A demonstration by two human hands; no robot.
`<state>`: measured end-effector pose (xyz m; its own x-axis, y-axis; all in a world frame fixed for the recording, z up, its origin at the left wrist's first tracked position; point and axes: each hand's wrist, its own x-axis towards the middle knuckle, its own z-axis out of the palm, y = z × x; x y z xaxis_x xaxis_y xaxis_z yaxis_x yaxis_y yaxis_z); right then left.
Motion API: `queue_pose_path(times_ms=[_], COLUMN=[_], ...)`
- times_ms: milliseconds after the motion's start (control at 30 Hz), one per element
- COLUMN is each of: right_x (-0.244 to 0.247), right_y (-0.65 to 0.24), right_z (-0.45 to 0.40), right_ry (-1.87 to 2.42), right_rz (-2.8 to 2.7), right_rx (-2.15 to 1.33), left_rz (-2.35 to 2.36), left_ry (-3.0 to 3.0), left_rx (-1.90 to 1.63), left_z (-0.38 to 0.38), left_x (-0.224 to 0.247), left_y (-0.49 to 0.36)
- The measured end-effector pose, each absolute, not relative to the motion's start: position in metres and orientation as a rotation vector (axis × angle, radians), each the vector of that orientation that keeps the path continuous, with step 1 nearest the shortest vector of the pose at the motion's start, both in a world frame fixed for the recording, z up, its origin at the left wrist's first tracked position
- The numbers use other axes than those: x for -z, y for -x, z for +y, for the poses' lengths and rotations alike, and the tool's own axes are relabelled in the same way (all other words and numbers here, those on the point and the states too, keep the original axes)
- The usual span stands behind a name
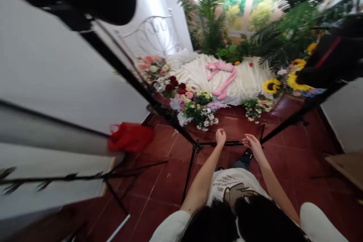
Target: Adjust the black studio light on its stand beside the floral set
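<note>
Left hand (pixel 220 137) curled, right hand (pixel 252 143) loosely bent; cannot tell whether either grips anything. Flower bunch (pixel 195 109) beyond left hand, long axis sideways, lilac sprig (pixel 217 106) pointing right.

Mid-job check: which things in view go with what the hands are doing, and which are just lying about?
Nearest the hands, so possibly involved:
left hand and right hand, any grip unclear
black stand, its base near the left hand
mixed flowers, beyond the left hand

Apparently just lying about:
pink plush toy on white cloth
red bag on the floor
</note>
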<state>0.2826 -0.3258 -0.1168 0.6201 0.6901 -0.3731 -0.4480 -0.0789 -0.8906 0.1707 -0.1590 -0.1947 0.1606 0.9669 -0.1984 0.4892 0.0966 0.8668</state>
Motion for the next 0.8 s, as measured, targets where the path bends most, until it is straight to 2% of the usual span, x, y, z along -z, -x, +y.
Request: queue_pose_path(times_ms=[233,500,633,800], right_x=[0.104,0.073,0.047,0.018], right_y=[-0.312,-0.356,-0.392,-0.432], right_z=[-0.396,-0.439,-0.442,-0.424], right_ry=[1.281,1.036,0.756,0.732], right_rz=[-0.024,0.146,0.177,0.006], right_rx=[-0.747,-0.617,-0.601,-0.653], left_rz=[0.805,0.083,-0.024,0.040], left_ry=[-1.673,-1.637,-1.673,-1.767], left_rx=[-0.660,-0.594,-0.578,-0.576], left_z=[-0.192,-0.259,-0.281,-0.288], left_x=[0.156,0.071,0.039,0.040], left_y=[-0.307,-0.429,-0.458,-0.469])
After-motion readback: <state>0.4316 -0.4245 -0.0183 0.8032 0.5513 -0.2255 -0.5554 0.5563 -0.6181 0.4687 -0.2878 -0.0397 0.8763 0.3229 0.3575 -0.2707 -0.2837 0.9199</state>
